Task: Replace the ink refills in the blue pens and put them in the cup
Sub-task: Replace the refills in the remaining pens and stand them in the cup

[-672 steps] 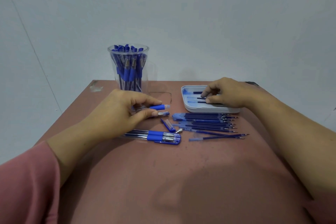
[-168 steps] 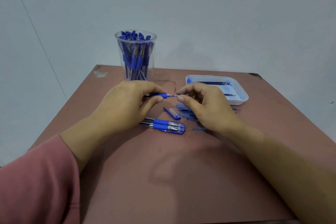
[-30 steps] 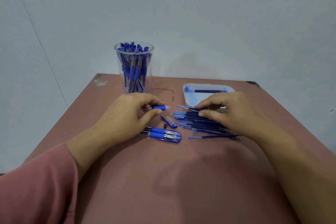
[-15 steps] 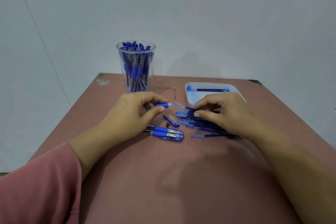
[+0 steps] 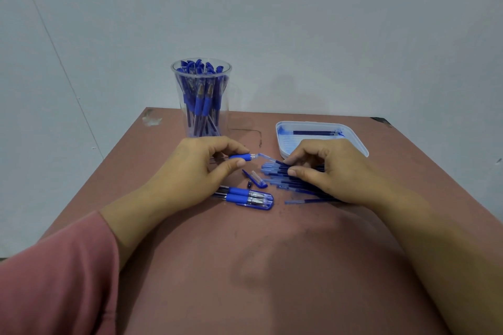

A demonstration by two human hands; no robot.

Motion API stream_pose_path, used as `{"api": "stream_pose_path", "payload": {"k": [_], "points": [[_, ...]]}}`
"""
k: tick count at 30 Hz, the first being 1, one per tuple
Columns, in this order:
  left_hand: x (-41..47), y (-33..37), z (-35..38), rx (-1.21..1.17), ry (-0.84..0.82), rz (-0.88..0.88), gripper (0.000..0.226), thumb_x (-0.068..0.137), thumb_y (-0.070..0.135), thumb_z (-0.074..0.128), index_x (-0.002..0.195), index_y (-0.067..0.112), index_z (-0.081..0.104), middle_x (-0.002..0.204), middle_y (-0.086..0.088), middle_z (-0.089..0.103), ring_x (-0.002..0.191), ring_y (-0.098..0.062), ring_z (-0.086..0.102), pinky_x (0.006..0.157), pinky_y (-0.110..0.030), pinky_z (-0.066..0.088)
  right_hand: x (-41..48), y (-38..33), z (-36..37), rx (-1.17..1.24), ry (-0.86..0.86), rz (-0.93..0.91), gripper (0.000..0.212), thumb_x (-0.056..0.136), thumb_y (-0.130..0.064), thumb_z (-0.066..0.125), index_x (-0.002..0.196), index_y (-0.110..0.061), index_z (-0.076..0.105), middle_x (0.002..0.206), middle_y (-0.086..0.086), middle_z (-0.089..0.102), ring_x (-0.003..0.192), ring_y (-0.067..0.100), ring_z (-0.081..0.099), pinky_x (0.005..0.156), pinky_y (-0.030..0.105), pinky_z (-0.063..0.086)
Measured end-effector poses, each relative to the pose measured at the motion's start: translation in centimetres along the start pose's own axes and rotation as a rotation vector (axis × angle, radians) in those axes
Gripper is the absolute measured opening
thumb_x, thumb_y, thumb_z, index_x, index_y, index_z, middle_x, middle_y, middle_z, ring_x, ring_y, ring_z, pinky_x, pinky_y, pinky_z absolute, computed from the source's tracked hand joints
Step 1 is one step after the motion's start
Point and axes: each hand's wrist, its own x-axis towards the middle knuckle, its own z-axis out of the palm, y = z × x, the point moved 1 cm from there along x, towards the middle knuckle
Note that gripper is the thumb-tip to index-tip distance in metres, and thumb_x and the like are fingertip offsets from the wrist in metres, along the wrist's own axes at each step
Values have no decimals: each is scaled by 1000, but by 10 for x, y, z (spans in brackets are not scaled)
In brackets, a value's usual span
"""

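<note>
Left hand (image 5: 196,168) grips an open pen barrel (image 5: 241,156) by its blue grip, thumb and fingers curled round it, held just above the table (image 5: 272,266) in front of the cup (image 5: 223,117). Right hand (image 5: 332,171) pinches one refill (image 5: 268,158) between thumb and fingertips; the refill's free end sits just beside the barrel's open mouth, and whether it is inside yet I cannot tell. The right hand lies over a loose pile of refills (image 5: 283,181) on the table, near the tray. A loose cap (image 5: 255,179) and a small dark tip piece (image 5: 249,184) lie between the hands. Two capped pens (image 5: 245,197) lie side by side, touching, nearer the person, below the left hand. The clear cup stands upright at the far left of the table, packed with blue pens (image 5: 201,95). The white tray (image 5: 310,122) sits at far right with one refill (image 5: 315,133) inside, ink-stained. Pink sleeve (image 5: 54,275) on the left arm.
</note>
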Motion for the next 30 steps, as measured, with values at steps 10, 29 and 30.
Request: {"api": "stream_pose_path", "payload": {"k": [10, 29, 30], "points": [[0, 2, -5, 128, -34, 63, 19, 86, 29, 68, 105, 30, 71, 94, 24, 65, 87, 0, 61, 77, -15, 48, 1, -3, -2, -72, -14, -21, 21, 88, -22, 68, 89, -43, 68, 86, -16, 70, 84, 3, 64, 81, 26, 51], [-1, 3, -3, 205, 2, 103, 22, 86, 30, 69, 108, 30, 70, 97, 17, 68, 84, 0, 59, 76, -21, 49, 6, -14, 15, -99, 88, -197, 25, 87, -28, 70, 112, -30, 68, 95, -16, 66, 91, 3, 60, 78, 14, 46], [0, 3, -4, 207, 6, 100, 22, 87, 30, 69, 109, 30, 70, 98, 17, 68, 84, 0, 59, 77, -21, 49, 5, -12, 14, -95, 97, -186, 29, 86, -29, 71, 114, -32, 66, 97, -15, 65, 92, 4, 60, 79, 14, 46]]}}
